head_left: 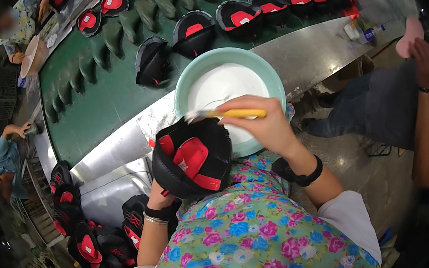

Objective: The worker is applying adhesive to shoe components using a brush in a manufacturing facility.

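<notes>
My left hand [159,197] holds a black shoe upper [167,173] with a red lining and tongue from below; most of its fingers are hidden behind the upper. In my right hand [264,123] is a brush [243,113] with a yellow handle, its white-coated bristles at the upper's top edge. Just beyond stands a mint-green basin [187,72] of white liquid [231,83], partly covered by my right hand and the upper.
Green shoe lasts [146,14] and more black-and-red uppers [194,32] line the green belt [119,91]. Other uppers [88,246] lie piled at lower left. A metal ledge [309,49] runs rightward. People work left; one at right holds a pink sole-shaped piece [411,34].
</notes>
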Demonstrator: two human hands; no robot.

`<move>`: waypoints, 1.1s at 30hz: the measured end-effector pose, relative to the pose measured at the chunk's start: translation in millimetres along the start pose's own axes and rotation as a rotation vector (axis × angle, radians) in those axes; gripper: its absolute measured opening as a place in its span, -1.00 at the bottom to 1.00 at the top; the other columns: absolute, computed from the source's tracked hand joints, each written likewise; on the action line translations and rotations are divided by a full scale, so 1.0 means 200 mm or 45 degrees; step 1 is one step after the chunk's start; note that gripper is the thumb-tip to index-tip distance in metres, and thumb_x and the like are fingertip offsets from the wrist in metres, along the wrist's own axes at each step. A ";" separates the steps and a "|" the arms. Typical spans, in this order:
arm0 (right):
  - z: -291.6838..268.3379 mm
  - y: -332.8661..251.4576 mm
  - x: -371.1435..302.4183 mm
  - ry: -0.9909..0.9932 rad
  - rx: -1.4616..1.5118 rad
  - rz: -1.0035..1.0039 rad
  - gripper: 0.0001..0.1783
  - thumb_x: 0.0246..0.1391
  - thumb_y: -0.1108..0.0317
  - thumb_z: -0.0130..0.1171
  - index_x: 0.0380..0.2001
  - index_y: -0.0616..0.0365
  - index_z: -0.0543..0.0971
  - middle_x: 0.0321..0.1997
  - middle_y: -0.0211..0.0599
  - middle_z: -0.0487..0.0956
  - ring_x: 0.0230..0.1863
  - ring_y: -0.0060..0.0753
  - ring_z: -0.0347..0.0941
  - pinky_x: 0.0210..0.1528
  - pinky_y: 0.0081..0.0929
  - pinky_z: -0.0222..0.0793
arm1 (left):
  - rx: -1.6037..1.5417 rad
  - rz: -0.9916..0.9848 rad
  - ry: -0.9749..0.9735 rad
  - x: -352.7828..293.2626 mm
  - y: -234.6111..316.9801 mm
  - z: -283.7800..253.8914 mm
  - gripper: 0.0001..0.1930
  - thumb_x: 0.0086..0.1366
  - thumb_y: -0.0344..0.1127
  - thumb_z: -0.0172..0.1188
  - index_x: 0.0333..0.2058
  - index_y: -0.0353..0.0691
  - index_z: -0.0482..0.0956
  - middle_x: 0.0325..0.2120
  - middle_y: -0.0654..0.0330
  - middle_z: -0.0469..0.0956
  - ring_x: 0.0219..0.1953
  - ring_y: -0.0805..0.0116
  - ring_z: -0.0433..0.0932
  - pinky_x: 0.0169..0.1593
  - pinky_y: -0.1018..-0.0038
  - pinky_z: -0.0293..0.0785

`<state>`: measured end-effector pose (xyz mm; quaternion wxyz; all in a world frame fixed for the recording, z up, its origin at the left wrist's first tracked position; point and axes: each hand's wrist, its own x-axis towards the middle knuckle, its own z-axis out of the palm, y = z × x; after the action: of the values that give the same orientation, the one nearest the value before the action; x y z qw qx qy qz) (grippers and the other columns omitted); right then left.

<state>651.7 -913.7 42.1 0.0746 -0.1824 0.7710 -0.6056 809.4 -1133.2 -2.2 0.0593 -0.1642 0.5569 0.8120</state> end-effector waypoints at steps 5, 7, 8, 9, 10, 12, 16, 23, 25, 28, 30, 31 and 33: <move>0.10 -0.03 0.05 -0.224 0.039 0.021 -0.78 -0.10 0.48 0.34 -0.30 0.24 0.65 -0.29 -0.28 0.64 -0.27 -0.57 0.54 -0.20 -0.64 0.42 | -0.036 -0.006 0.018 0.04 0.00 0.01 -0.53 0.17 -0.45 0.24 0.06 -0.35 0.38 0.04 0.08 0.44 0.04 0.33 0.45 0.10 0.42 0.36; 0.10 0.02 0.04 -0.115 -0.002 0.013 -0.82 -0.08 0.45 0.33 -0.35 0.25 0.65 -0.38 -0.29 0.64 -0.34 -0.59 0.54 -0.27 -0.66 0.41 | -0.035 -0.011 0.084 0.02 0.00 -0.01 -0.53 0.18 -0.46 0.23 0.07 -0.35 0.38 0.05 0.08 0.43 0.04 0.34 0.44 0.10 0.42 0.36; 0.09 0.05 0.03 -0.042 -0.115 0.058 -0.82 -0.10 0.40 0.35 -0.38 0.24 0.65 -0.44 -0.25 0.63 -0.42 -0.52 0.54 -0.32 -0.62 0.42 | -0.035 -0.012 0.117 0.02 -0.01 -0.03 -0.53 0.18 -0.47 0.22 0.08 -0.35 0.37 0.05 0.08 0.42 0.05 0.34 0.44 0.11 0.42 0.36; 0.08 0.07 0.01 0.061 -0.277 0.183 -0.81 -0.11 0.36 0.36 -0.42 0.24 0.65 -0.49 -0.22 0.62 -0.51 -0.45 0.54 -0.38 -0.58 0.43 | -0.031 -0.008 0.145 0.01 -0.02 -0.04 -0.53 0.18 -0.47 0.22 0.08 -0.35 0.37 0.06 0.08 0.42 0.05 0.34 0.43 0.11 0.42 0.35; 0.08 0.09 -0.02 0.081 -0.304 0.176 -0.77 -0.10 0.29 0.36 -0.47 0.26 0.64 -0.60 -0.24 0.60 -0.55 -0.43 0.54 -0.42 -0.56 0.42 | -0.026 -0.004 0.175 0.01 -0.03 -0.05 -0.53 0.19 -0.48 0.22 0.09 -0.35 0.36 0.06 0.08 0.41 0.06 0.34 0.43 0.11 0.42 0.35; 0.08 0.10 -0.07 0.026 -0.339 0.207 -0.78 -0.09 0.30 0.35 -0.48 0.27 0.63 -0.60 -0.30 0.60 -0.57 -0.51 0.51 -0.45 -0.59 0.40 | -0.006 0.011 0.225 0.00 -0.04 -0.08 -0.53 0.20 -0.49 0.21 0.10 -0.34 0.36 0.07 0.09 0.40 0.07 0.34 0.42 0.12 0.42 0.35; 0.09 -0.01 -0.13 -0.085 -0.293 0.444 -0.74 -0.05 0.26 0.34 -0.51 0.29 0.61 -0.64 -0.38 0.56 -0.61 -0.63 0.46 -0.54 -0.65 0.35 | 0.344 0.039 0.303 0.01 -0.05 -0.16 -0.53 0.22 -0.50 0.19 0.12 -0.34 0.34 0.09 0.09 0.39 0.08 0.35 0.40 0.14 0.42 0.32; 0.07 -0.24 -0.16 -0.319 0.163 0.481 -0.79 -0.12 0.36 0.38 -0.52 0.31 0.61 -0.52 -0.35 0.60 -0.47 -0.66 0.45 -0.38 -0.64 0.38 | 0.338 0.174 0.269 -0.01 -0.11 -0.30 -0.57 0.27 -0.41 0.15 0.10 -0.37 0.35 0.07 0.10 0.41 0.07 0.33 0.42 0.14 0.46 0.30; 0.08 -0.21 -0.15 -0.381 0.068 0.382 -0.81 -0.12 0.36 0.38 -0.52 0.28 0.62 -0.53 -0.36 0.60 -0.46 -0.67 0.45 -0.35 -0.64 0.38 | 0.398 0.249 0.281 -0.01 -0.12 -0.29 -0.53 0.26 -0.41 0.16 0.12 -0.36 0.32 0.06 0.10 0.42 0.06 0.31 0.43 0.13 0.43 0.32; 0.09 -0.12 -0.07 -0.307 0.002 0.357 -0.83 -0.11 0.36 0.35 -0.51 0.26 0.63 -0.54 -0.36 0.61 -0.48 -0.65 0.46 -0.36 -0.63 0.39 | -0.044 0.259 0.243 -0.02 -0.11 -0.27 -0.49 0.24 -0.43 0.17 0.15 -0.32 0.27 0.04 0.12 0.44 0.06 0.28 0.44 0.12 0.35 0.37; 0.09 -0.06 0.00 -0.216 -0.136 0.325 -0.83 -0.10 0.34 0.34 -0.50 0.24 0.63 -0.55 -0.37 0.61 -0.50 -0.64 0.47 -0.39 -0.63 0.38 | -0.607 0.125 0.248 -0.02 -0.10 -0.27 -0.47 0.22 -0.45 0.18 0.16 -0.30 0.26 0.02 0.12 0.45 0.06 0.27 0.45 0.11 0.31 0.40; 0.09 -0.05 0.03 -0.241 -0.090 0.274 -0.83 -0.10 0.34 0.34 -0.50 0.24 0.63 -0.55 -0.37 0.61 -0.50 -0.64 0.47 -0.39 -0.63 0.38 | -0.607 0.108 0.325 -0.01 -0.09 -0.29 -0.49 0.22 -0.44 0.16 0.14 -0.27 0.28 0.01 0.11 0.46 0.05 0.25 0.46 0.10 0.26 0.42; 0.10 -0.06 0.09 -0.101 -0.167 0.273 -0.84 -0.09 0.34 0.34 -0.49 0.23 0.64 -0.56 -0.38 0.61 -0.50 -0.66 0.47 -0.41 -0.64 0.37 | -0.597 0.123 0.414 -0.01 -0.08 -0.32 -0.51 0.22 -0.42 0.15 0.13 -0.24 0.30 0.00 0.09 0.47 0.04 0.24 0.48 0.09 0.22 0.45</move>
<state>643.9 -940.3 50.8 0.1571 -0.1273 0.8204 -0.5349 827.6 -1186.2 -36.0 -0.1090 -0.2748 0.3633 0.8835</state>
